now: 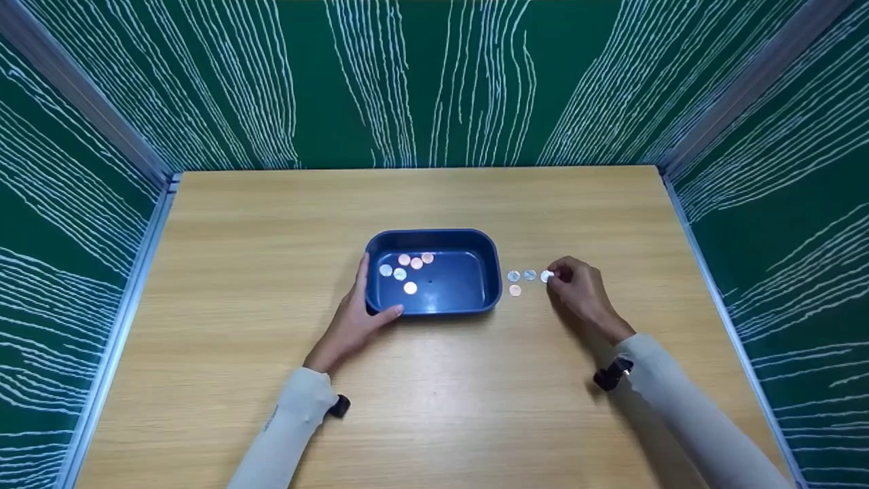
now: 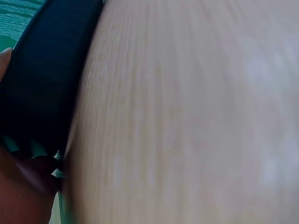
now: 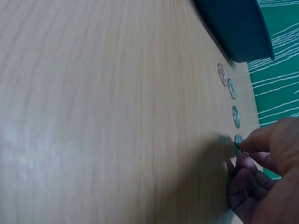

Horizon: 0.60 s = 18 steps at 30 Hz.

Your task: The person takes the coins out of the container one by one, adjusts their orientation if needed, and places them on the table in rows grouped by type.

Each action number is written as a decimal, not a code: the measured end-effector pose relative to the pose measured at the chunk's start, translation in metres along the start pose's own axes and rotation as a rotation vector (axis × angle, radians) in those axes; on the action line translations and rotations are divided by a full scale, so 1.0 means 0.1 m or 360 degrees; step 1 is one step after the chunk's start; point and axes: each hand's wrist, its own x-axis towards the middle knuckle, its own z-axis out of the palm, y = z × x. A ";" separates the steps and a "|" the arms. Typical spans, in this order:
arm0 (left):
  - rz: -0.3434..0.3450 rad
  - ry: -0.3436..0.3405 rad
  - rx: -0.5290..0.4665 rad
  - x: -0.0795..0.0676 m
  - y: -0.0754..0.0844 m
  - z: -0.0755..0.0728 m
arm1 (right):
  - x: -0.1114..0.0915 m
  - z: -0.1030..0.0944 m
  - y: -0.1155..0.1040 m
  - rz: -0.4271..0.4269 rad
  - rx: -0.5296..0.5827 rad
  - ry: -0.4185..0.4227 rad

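A blue plastic box [image 1: 461, 314] sits on the wooden table with several silver and copper coins inside, mostly toward its left half. My left hand [image 1: 354, 314] grips the box's left end, the thumb over the front rim and the fingers along the side. In the left wrist view, the dark box wall [image 2: 46, 70] stands beside that hand [image 2: 23, 191]. Right of the box, my right hand [image 1: 580, 291] pinches the rightmost silver coin [image 1: 546, 276] between thumb and index finger, at table level. Two silver coins [image 1: 529, 275] lie in line with it, and a copper coin [image 3: 222, 74] lies near the box.
Green panels [image 1: 421, 81] with pale wavy lines rise behind the table [image 1: 271, 224] and on both sides. Grey metal posts [image 1: 747, 88] stand at the back corners. A dark device [image 1: 612, 373] is strapped to my right wrist, another [image 1: 339, 406] to my left.
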 end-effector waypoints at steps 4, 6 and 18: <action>-0.0015 -0.0007 -0.0004 0.00 0.00 0.00 | 0.00 0.02 0.01 -0.0038 -0.0077 0.0029; -0.0019 -0.0010 -0.0013 0.00 0.00 0.00 | 0.00 0.03 0.01 -0.0059 -0.0099 0.0039; -0.0040 -0.0006 -0.0016 0.00 0.01 0.01 | -0.02 -0.03 -0.20 -0.0076 0.0027 0.0022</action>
